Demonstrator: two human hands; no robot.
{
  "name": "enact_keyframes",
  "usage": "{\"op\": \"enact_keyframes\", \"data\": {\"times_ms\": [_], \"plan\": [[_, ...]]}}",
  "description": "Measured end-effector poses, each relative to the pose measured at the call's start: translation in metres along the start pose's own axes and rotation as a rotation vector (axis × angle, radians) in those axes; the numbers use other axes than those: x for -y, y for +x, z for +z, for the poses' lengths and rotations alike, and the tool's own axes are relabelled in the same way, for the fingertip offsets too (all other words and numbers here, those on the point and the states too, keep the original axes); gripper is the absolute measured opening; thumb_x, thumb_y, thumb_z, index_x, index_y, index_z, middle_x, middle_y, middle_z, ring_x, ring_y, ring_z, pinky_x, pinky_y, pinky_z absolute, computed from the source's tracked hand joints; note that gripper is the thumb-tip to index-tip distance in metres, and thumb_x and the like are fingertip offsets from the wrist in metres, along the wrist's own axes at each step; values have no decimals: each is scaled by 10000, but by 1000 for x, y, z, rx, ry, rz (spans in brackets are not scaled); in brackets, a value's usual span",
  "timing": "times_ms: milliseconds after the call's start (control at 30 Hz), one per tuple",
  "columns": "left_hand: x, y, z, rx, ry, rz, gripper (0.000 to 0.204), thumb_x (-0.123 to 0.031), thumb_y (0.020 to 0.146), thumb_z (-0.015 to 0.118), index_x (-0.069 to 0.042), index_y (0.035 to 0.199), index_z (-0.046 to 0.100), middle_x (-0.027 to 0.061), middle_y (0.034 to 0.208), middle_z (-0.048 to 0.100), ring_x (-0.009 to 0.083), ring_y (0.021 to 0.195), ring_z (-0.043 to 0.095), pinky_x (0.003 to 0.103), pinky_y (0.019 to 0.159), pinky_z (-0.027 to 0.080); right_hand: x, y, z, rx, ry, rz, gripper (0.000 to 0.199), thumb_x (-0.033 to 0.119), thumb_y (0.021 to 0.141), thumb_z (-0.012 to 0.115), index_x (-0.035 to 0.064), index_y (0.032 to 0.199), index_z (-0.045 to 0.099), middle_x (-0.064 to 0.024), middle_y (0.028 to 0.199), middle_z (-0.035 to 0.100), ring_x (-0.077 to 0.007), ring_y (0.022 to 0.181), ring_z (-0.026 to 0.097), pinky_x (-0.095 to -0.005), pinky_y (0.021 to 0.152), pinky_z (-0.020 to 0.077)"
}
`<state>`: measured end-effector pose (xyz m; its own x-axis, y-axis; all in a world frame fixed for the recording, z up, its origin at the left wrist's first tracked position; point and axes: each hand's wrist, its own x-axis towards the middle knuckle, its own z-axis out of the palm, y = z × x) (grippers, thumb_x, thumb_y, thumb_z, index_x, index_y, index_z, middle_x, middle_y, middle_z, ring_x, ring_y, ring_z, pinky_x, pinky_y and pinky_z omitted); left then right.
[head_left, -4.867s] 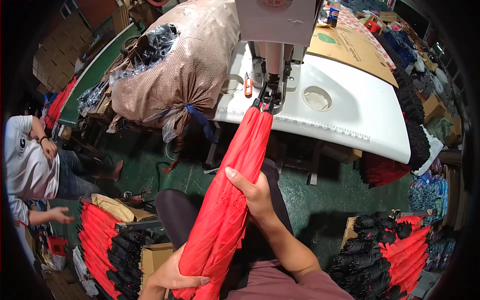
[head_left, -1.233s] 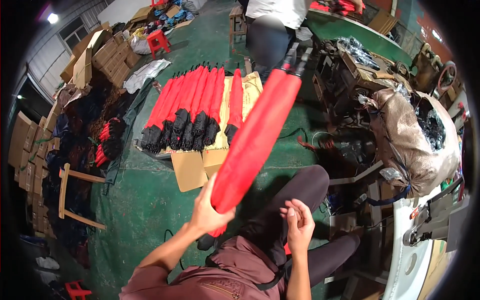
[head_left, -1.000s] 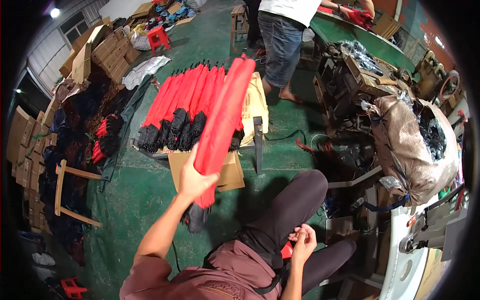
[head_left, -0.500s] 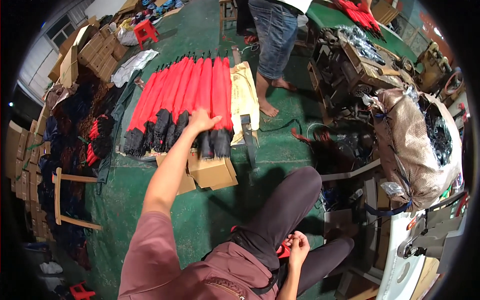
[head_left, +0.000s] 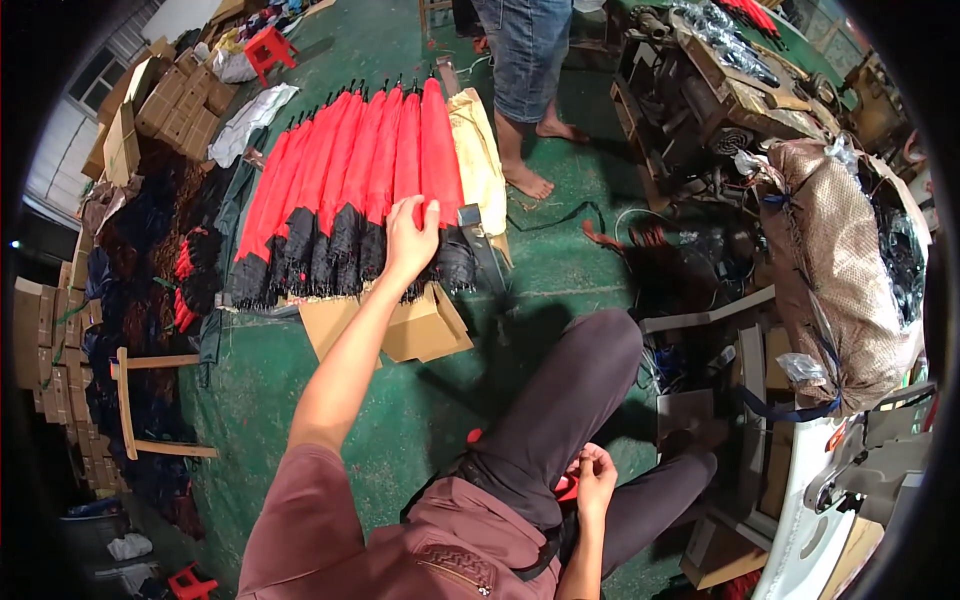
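Note:
A row of closed red umbrellas (head_left: 345,160) with black lower ends lies side by side in front of me, shafts pointing away. My left hand (head_left: 410,240) rests over the black-and-red part of the umbrellas near the right end of the row. Its thumb and fingers are apart, with red cloth showing between them. Just right of it lies the rightmost umbrella (head_left: 438,140), slightly tilted. Beside my thigh, my right hand (head_left: 596,478) is closed in a pinch; whatever it holds is too small to tell. A red object (head_left: 567,489) shows next to it, partly hidden.
Flattened cardboard (head_left: 425,325) and a yellow sack (head_left: 478,150) lie under and beside the row. Another person's bare legs (head_left: 520,150) stand beyond it. A large woven sack (head_left: 830,260) sits at right, a wooden frame (head_left: 125,405) at left, a red stool (head_left: 268,50) far off.
My left hand has turned upright, its fingers now pointing away over the umbrellas. The umbrellas at the right end have shifted. My right hand keeps its pinch. The whole view has moved slightly.

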<state>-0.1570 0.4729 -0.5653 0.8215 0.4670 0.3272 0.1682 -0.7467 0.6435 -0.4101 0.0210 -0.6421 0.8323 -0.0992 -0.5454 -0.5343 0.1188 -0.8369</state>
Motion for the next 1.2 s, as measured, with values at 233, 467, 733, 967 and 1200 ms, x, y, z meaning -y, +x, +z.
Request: {"op": "enact_keyframes", "data": {"times_ms": [233, 467, 733, 967, 1200], "plan": [[-3, -2, 19, 156, 75, 135, 625, -193, 880, 710, 32, 1440, 544, 312, 1448, 546, 428, 1392, 502, 447, 1168, 412, 1, 2, 0, 12, 27, -9, 110, 38, 1049, 598, -37, 1117, 640, -33, 868, 659, -101, 687, 609, -255, 657, 539], [10, 10, 38, 203, 349, 180, 731, -181, 817, 738, 17, 1483, 512, 305, 1479, 527, 393, 1445, 453, 438, 1202, 374, 4, -2, -3, 4, 41, -32, 111, 24, 1044, 596, -40, 1125, 639, -41, 882, 673, -109, 696, 616, -260, 667, 541], [-135, -56, -2, -233, -189, 365, 185, 33, 914, 601, 27, 1078, 686, 186, 1143, 692, 333, 1103, 655, 399, 999, 507, -8, -13, -29, -82, -108, -198, 202, 83, 1049, 605, -35, 1207, 651, -52, 924, 714, -115, 801, 664, -270, 762, 564], [-227, -178, 42, 641, -668, 542, 136, 79, 955, 581, 35, 982, 706, 120, 986, 723, 216, 964, 696, 326, 898, 542, 78, -58, -28, -32, -456, -267, 378, 205, 972, 645, 2, 1291, 650, -227, 1101, 749, -332, 984, 752, -425, 877, 588], [-273, -276, 120, 1509, -491, 572, 195, -10, 994, 593, 65, 1160, 663, 148, 1016, 728, 229, 965, 704, 324, 895, 539, 47, -150, -110, -353, -110, -263, 405, 185, 987, 663, -37, 1322, 613, -145, 1006, 747, -237, 916, 732, -342, 857, 568]]}}
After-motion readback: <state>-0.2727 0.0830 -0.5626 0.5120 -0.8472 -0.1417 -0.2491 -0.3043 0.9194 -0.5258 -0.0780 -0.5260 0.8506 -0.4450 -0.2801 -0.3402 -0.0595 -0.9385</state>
